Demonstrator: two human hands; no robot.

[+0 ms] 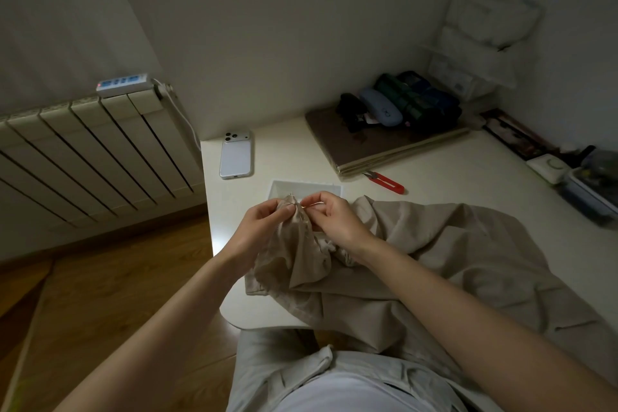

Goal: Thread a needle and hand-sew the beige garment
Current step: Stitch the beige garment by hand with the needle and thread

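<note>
The beige garment [434,251] lies crumpled over the white table [468,177] and hangs off its front edge toward my lap. My left hand [264,224] pinches a raised fold of the garment just left of centre. My right hand [334,214] is close beside it, thumb and forefinger pinched together at the fold, on what looks like a thin needle; the needle itself is too small and dim to make out. No thread shows in this light.
A shallow white tray [284,187] sits just behind my hands. Red thread snips [388,182] lie to the right of it, a phone [235,154] face down at the back left. Stacked boards with pouches [384,140] fill the back right. A radiator [83,150] stands left of the table.
</note>
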